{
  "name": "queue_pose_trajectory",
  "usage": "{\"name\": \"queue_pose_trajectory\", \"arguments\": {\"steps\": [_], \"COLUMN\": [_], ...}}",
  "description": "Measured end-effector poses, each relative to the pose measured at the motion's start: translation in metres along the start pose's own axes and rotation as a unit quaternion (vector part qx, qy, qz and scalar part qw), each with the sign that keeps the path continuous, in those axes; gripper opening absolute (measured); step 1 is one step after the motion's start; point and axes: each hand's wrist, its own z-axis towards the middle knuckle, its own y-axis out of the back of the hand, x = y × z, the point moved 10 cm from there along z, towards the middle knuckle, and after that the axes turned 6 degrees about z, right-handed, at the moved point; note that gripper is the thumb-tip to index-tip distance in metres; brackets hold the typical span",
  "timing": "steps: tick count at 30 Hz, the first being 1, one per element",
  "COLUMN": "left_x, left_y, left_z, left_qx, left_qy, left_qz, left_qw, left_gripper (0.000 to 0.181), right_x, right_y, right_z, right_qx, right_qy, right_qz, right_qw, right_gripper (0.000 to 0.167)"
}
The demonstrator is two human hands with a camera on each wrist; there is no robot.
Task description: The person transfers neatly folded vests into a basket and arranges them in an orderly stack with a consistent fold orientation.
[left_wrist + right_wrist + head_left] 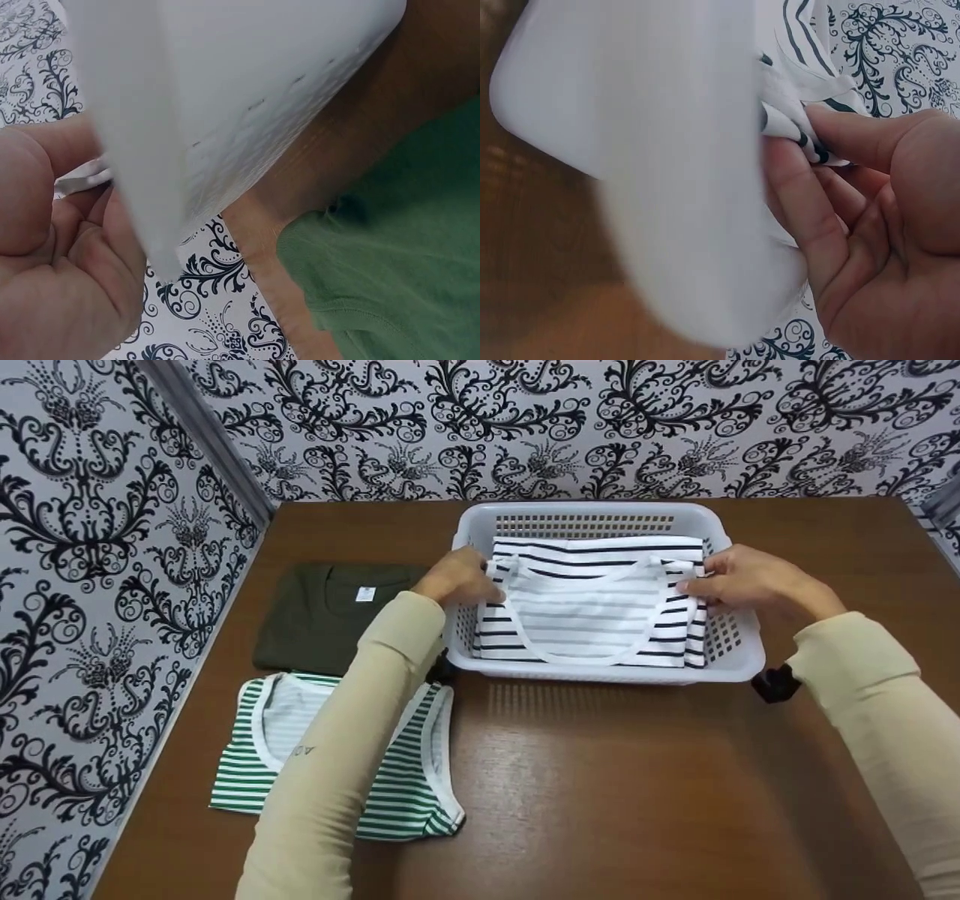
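A folded white shirt with black stripes (585,619) lies inside a white plastic basket (600,673), its wide neckline facing up. At the shirt's left edge my left hand (461,577) pinches the fabric between thumb and fingers. My right hand (750,581) pinches the opposite edge, thumb on top. The right wrist view shows the striped cloth (799,127) between the thumb and curled fingers of that hand (885,217). In the left wrist view the basket wall (225,90) covers most of what the left hand (67,247) holds; a bit of white cloth shows.
Left of the basket lies a folded dark green shirt (296,615) with a white label. In front of it is a green-and-white striped tank top (405,780), partly behind my left sleeve. Patterned walls (525,435) border the brown table (600,795) at the back and left.
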Motion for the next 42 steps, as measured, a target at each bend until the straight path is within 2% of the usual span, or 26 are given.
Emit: {"name": "queue_pose_trajectory", "arguments": {"steps": [8,13,17,23,26,33,38,42], "left_x": [-0.004,-0.004,-0.005,-0.009,-0.008,-0.008,-0.007,-0.007], "left_y": [0.001,-0.001,-0.002,-0.001,-0.001,-0.002,-0.002,-0.002], "left_z": [-0.001,0.0,0.0,-0.001,-0.001,-0.001,0.0,0.0], "left_qx": [0.011,0.022,0.014,-0.01,-0.011,-0.007,-0.005,-0.007], "left_qy": [0.029,0.041,0.038,0.02,0.018,0.009,0.012,0.016], "left_qz": [0.039,0.051,0.049,0.059,0.061,0.06,0.056,0.06], "left_qw": [0.9988,0.9976,0.998,0.998,0.9979,0.9981,0.9983,0.9981], "left_gripper": [0.033,0.034,0.032,0.034,0.037,0.04,0.054,0.061], "right_x": [-0.002,0.0,-0.001,-0.002,-0.001,0.001,0.003,0.005], "right_y": [-0.004,-0.008,-0.009,-0.012,-0.013,-0.012,-0.012,-0.013], "right_z": [0.003,0.005,0.007,0.01,0.011,0.013,0.015,0.016], "right_qx": [0.022,0.042,0.056,0.063,0.064,0.063,0.057,0.049], "right_qy": [-0.023,-0.036,-0.044,-0.052,-0.05,-0.046,-0.041,-0.038], "right_qz": [0.028,0.013,0.007,0.012,0.021,-0.012,-0.023,-0.013], "right_qw": [0.9991,0.9984,0.9974,0.9966,0.9965,0.9969,0.9972,0.998], "right_gripper": [0.042,0.042,0.041,0.034,0.034,0.036,0.028,0.027]}}
